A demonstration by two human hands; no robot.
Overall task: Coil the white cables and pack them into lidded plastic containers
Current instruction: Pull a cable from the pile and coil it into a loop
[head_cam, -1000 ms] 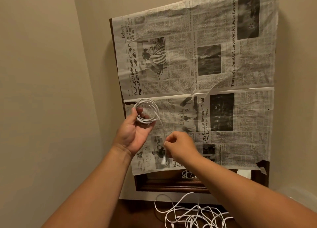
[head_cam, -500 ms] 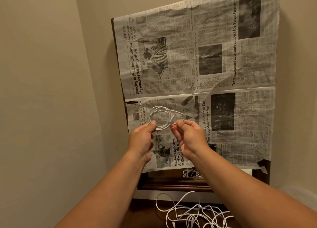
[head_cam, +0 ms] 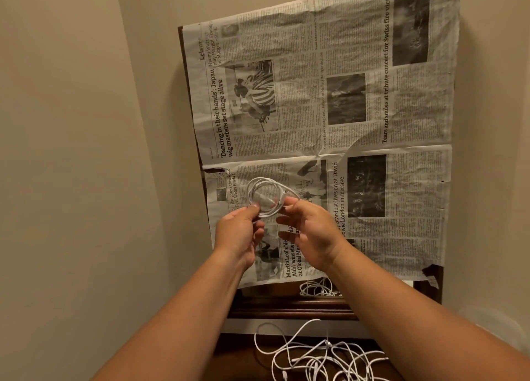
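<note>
The left hand [head_cam: 240, 233] has a pinching grip on the coiled white cable [head_cam: 265, 195] at its lower rim; the right hand [head_cam: 312, 234] pinches its right side. The coil hangs before the newspaper [head_cam: 358, 116], just inside its left edge. Loose white cables [head_cam: 315, 360] lie tangled below its bottom edge.

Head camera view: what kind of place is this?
Probably a home, in a room corner: plain beige walls, a dark wooden frame covered with newspaper, and loose white cables on a wooden top.

Right hand [head_cam: 311, 231] rose to pinch coiled cable [head_cam: 262, 200].
</note>
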